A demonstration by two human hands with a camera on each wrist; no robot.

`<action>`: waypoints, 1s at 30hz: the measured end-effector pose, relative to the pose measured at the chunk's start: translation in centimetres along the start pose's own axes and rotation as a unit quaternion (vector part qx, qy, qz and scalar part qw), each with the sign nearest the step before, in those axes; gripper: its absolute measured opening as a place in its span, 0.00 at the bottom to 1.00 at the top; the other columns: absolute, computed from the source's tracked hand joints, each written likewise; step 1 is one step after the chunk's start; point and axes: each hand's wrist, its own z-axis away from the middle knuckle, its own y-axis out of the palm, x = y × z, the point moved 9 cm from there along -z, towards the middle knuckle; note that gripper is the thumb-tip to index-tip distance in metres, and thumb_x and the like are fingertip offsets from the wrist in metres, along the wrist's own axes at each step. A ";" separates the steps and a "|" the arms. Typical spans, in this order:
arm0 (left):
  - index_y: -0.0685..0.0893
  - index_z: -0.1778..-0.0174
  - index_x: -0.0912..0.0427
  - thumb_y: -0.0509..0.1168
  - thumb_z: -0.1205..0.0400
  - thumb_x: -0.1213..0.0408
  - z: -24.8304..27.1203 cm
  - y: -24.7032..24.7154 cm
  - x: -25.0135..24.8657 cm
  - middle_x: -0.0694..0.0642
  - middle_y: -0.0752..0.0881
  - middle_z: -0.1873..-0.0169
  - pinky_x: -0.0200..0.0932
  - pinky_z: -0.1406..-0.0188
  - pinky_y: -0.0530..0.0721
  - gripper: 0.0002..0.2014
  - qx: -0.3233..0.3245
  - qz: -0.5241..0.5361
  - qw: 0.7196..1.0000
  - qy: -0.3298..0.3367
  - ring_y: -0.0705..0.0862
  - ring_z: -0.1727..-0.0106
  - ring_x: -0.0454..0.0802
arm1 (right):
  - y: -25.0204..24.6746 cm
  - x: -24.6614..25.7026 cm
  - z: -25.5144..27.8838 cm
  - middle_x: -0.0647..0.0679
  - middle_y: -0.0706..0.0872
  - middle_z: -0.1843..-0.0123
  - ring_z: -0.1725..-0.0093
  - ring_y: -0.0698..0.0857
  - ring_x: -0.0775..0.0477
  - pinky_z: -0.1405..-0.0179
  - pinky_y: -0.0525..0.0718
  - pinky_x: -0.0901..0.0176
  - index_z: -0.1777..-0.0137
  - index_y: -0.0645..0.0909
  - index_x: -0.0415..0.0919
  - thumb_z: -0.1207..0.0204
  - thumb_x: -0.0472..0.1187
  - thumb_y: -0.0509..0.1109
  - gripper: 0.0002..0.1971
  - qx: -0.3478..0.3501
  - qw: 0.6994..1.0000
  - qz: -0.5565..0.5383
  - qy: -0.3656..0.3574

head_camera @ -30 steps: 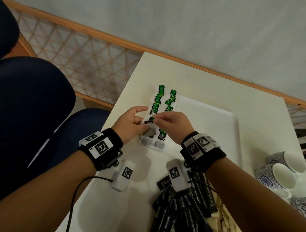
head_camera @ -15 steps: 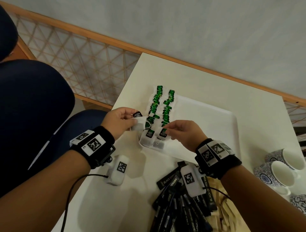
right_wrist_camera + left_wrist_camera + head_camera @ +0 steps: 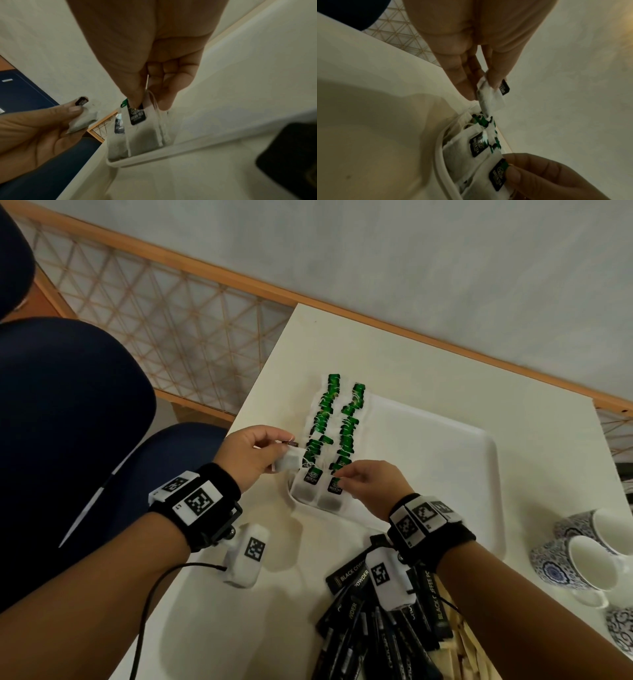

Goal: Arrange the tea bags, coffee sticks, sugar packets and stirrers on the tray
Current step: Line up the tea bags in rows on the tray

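Note:
Two rows of tea bags (image 3: 337, 428) with green and black tags lie along the left edge of the white tray (image 3: 445, 460). My left hand (image 3: 255, 455) holds one loose tea bag (image 3: 289, 462) just left of the tray; thumb and fingers pinch that tea bag (image 3: 489, 94), and its black tag (image 3: 82, 101) sticks out. My right hand (image 3: 364, 479) pinches the tag of the nearest tea bag (image 3: 334, 486) in the right row, its thumb on the black tag (image 3: 137, 115). Black coffee sticks (image 3: 376, 628) lie piled at the table's near edge, under my right wrist.
Pale wooden stirrers (image 3: 469, 652) lie right of the coffee sticks. Blue-patterned cups (image 3: 582, 556) stand at the right table edge. A dark blue chair (image 3: 68, 422) is left of the table (image 3: 308, 354), with a lattice railing (image 3: 154, 313) behind.
My hands were together over the near end of the rows; the left hand has drawn left with one tea bag, and the right hand stays on the nearest bag's tag.

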 end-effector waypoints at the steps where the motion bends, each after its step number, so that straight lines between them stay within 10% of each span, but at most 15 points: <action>1: 0.87 0.55 0.52 0.68 0.21 0.75 0.0 0.2 0.0 0.53 0.83 0.63 0.33 0.66 0.86 0.12 0.004 -0.005 1.000 0.002 0.80 0.62 0.46 | 0.0 0.0 0.0 0.64 0.82 0.63 0.61 0.80 0.64 0.62 0.74 0.72 0.46 0.86 0.52 0.21 0.45 0.68 0.08 -0.002 1.000 0.004 0.000; 6: 0.86 0.53 0.44 0.67 0.24 0.81 0.4 2.0 -0.2 0.47 0.86 0.60 0.32 0.63 0.83 0.22 0.047 -0.025 0.999 0.009 0.83 0.63 0.42 | -2.0 0.7 0.2 0.58 0.86 0.53 0.56 0.83 0.57 0.55 0.78 0.67 0.46 0.86 0.53 0.19 0.52 0.64 0.10 -0.090 0.994 -0.055 -0.018; 11: 0.85 0.45 0.44 0.65 0.24 0.83 1.5 5.0 -1.1 0.49 0.88 0.47 0.34 0.65 0.83 0.26 0.111 -0.006 0.993 0.023 0.83 0.70 0.40 | -0.6 1.3 0.5 0.50 0.89 0.56 0.61 0.86 0.52 0.64 0.76 0.61 0.50 0.87 0.47 0.18 0.62 0.54 0.25 0.011 0.976 -0.199 0.085; 15: 0.82 0.41 0.45 0.65 0.24 0.82 1.7 5.5 -1.5 0.51 0.86 0.44 0.33 0.65 0.82 0.26 0.111 -0.011 0.993 0.037 0.81 0.64 0.45 | -0.2 2.3 0.8 0.48 0.88 0.56 0.62 0.85 0.52 0.67 0.77 0.63 0.50 0.87 0.43 0.21 0.53 0.67 0.14 0.048 0.974 -0.213 0.067; 21: 0.82 0.37 0.51 0.75 0.27 0.73 1.6 5.0 -0.5 0.50 0.86 0.53 0.32 0.62 0.82 0.23 0.094 -0.046 0.994 0.015 0.84 0.61 0.45 | -1.5 2.6 0.7 0.52 0.86 0.68 0.71 0.80 0.58 0.71 0.76 0.71 0.62 0.85 0.47 0.27 0.35 0.75 0.06 -0.016 0.967 -0.254 0.020; 26: 0.87 0.61 0.55 0.74 0.25 0.68 2.1 5.1 0.1 0.44 0.88 0.75 0.25 0.71 0.77 0.04 0.116 -0.067 0.991 -0.011 0.84 0.73 0.34 | -1.0 3.1 0.1 0.43 0.90 0.61 0.64 0.83 0.52 0.53 0.85 0.51 0.59 0.87 0.49 0.28 0.37 0.76 0.05 -0.035 0.970 -0.242 -0.003; 30: 0.87 0.58 0.56 0.75 0.27 0.71 1.7 4.2 1.5 0.53 0.91 0.67 0.36 0.62 0.83 0.07 0.090 -0.099 0.991 -0.023 0.88 0.66 0.43 | -0.3 2.5 0.1 0.47 0.86 0.65 0.68 0.80 0.56 0.62 0.80 0.62 0.51 0.86 0.52 0.28 0.40 0.77 0.08 -0.026 0.976 -0.214 -0.010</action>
